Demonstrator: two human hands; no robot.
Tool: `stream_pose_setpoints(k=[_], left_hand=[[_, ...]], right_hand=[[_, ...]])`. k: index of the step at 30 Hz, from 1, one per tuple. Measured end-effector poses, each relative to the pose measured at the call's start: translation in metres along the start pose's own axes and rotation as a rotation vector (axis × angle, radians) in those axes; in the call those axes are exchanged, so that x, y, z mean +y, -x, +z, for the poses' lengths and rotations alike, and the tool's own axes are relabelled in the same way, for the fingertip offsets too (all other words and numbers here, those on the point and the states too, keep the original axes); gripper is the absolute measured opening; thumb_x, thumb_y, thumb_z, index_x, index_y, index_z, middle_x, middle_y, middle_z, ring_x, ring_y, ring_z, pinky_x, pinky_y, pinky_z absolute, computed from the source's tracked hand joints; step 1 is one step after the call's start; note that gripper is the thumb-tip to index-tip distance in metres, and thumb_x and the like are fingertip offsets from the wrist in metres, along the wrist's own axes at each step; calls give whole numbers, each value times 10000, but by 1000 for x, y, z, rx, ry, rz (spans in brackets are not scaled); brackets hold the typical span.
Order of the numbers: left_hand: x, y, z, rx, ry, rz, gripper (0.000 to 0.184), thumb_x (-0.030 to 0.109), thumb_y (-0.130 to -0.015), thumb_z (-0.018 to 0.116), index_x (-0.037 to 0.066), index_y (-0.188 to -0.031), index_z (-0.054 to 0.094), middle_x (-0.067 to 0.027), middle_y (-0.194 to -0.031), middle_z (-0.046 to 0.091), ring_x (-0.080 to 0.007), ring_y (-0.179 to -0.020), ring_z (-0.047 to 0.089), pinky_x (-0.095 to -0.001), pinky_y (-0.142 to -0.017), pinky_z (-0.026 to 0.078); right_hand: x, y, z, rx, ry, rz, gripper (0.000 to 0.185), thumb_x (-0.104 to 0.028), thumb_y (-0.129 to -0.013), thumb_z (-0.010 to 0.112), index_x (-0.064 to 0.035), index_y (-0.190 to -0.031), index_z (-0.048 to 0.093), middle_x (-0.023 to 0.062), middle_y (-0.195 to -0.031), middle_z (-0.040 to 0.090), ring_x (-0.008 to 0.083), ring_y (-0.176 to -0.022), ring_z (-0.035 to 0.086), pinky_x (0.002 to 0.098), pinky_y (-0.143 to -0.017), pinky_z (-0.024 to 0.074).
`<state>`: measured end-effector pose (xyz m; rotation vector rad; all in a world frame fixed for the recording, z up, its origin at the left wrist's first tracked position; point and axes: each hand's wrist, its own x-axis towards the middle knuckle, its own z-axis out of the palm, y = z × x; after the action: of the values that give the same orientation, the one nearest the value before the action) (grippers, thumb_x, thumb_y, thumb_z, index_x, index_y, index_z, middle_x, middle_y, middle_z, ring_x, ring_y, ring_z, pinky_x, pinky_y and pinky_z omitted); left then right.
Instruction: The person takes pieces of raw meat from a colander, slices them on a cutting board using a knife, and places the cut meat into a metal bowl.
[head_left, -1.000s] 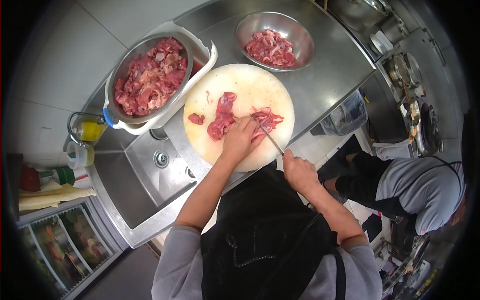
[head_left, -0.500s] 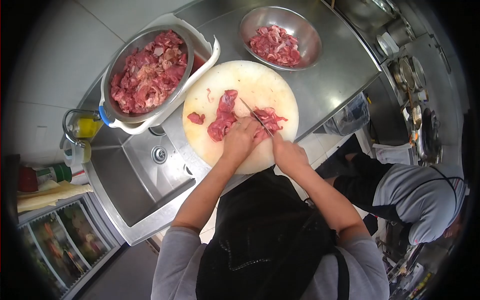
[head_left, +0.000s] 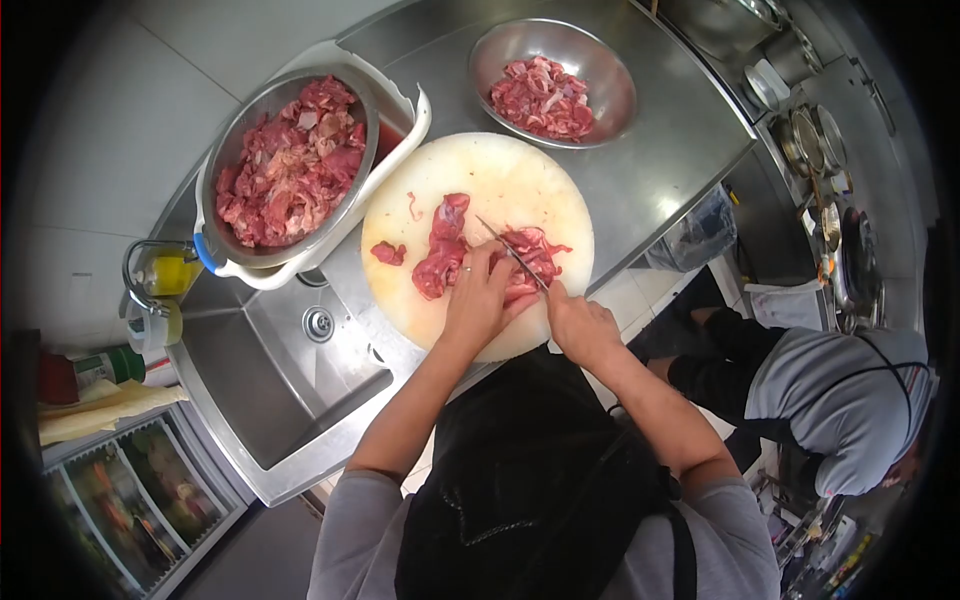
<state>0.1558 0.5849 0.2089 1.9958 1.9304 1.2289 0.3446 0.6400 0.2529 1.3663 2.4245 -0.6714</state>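
A round white cutting board (head_left: 545,185) carries raw red meat. My right hand (head_left: 583,325) is closed round a knife, whose blade (head_left: 512,252) slants up and left across the meat. Beside the blade, my left hand (head_left: 480,295) presses on the meat with bent fingers; a ring shows on one finger. Sliced meat (head_left: 540,250) lies right of the blade. A longer strip of meat (head_left: 447,225) extends up the board left of the blade, and a small scrap (head_left: 388,253) rests near the left rim. The knife's handle is hidden in my fist.
A steel bowl (head_left: 612,85) of cut meat stands behind the board. A large steel basin (head_left: 215,165) heaped with meat sits in a white tub (head_left: 418,120) at the left. Below it is a sink (head_left: 265,390). Another person (head_left: 840,400) is at the right.
The view has tilted slightly, so the board and bowls appear lower. My left fingers have spread a little on the meat. The knife stays against the meat with little movement.
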Motion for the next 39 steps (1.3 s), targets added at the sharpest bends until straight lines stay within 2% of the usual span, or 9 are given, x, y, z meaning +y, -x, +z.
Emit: stream_pose_setpoints(k=[3, 11, 15, 20, 22, 26, 30, 36, 39], left_hand=[[-6, 7, 9, -189, -18, -101, 426, 209, -846, 884, 42, -1173, 668, -168, -1285, 651, -390, -1152, 657, -481, -936, 552], [-18, 10, 19, -142, -72, 29, 360, 202, -860, 853, 51, -1132, 671, -129, -1179, 658, -340, -1112, 652, -476, -914, 547], [-13, 7, 18, -135, -82, -8, 304, 198, -857, 845, 58, -1061, 669, -114, -1124, 664, -319, -1100, 657, -461, -910, 546], [-19, 8, 21, -127, -104, -1, 336, 140, -839, 858, 34, -1102, 678, -138, -1132, 688, -362, -1076, 660, -474, -912, 550], [-14, 10, 24, -113, -104, 10, 329, 130, -836, 854, 33, -1096, 678, -139, -1125, 688, -362, -1077, 660, -474, -914, 550], [-19, 13, 16, -103, -100, -35, 305, 99, -834, 843, 37, -1082, 676, -143, -1114, 691, -371, -1068, 657, -490, -910, 547], [-21, 18, 13, -41, -102, -142, 285, 90, -853, 843, 46, -1081, 678, -152, -1087, 703, -375, -1034, 665, -487, -906, 539], [-5, 29, -1, 49, 83, -273, 235, 63, -897, 826, 47, -1065, 662, -169, -991, 701, -393, -932, 692, -477, -836, 544], [-6, 31, -5, -4, 47, -87, 234, 51, -899, 822, 42, -1061, 653, -171, -1004, 703, -389, -893, 690, -472, -795, 551]], right_hand=[[-3, 10, -2, -35, 10, 18, 154, -147, -1079, 462, -25, -1157, 515, 327, -937, 769, 536, -904, 769, 657, -855, 597], [1, 40, -12, -135, 21, 75, 134, -90, -1038, 492, -17, -1146, 521, 324, -949, 773, 541, -915, 770, 627, -847, 604], [1, 23, -5, -34, -10, -1, 134, -99, -1042, 503, -19, -1149, 521, 325, -934, 769, 537, -913, 770, 625, -844, 602], [13, 54, -7, -161, 8, 130, 137, -116, -1052, 504, -19, -1145, 527, 322, -924, 765, 523, -918, 772, 625, -836, 599], [12, 36, 3, -20, 7, 2, 157, -158, -1083, 505, -22, -1158, 527, 313, -916, 765, 524, -912, 770, 634, -834, 594], [21, 56, 0, -2, -17, -1, 179, -202, -1110, 511, -31, -1162, 530, 302, -916, 768, 528, -903, 767, 641, -835, 593], [32, 93, -6, -135, 17, 119, 185, -215, -1117, 525, -37, -1165, 539, 294, -939, 774, 530, -892, 764, 644, -829, 594], [47, 56, -12, -15, 39, -26, 198, -226, -1117, 509, -43, -1147, 577, 279, -938, 776, 514, -898, 773, 630, -840, 599], [53, 33, -23, 35, 58, -61, 213, -238, -1114, 509, -47, -1119, 604, 268, -938, 778, 503, -915, 776, 619, -861, 601]])
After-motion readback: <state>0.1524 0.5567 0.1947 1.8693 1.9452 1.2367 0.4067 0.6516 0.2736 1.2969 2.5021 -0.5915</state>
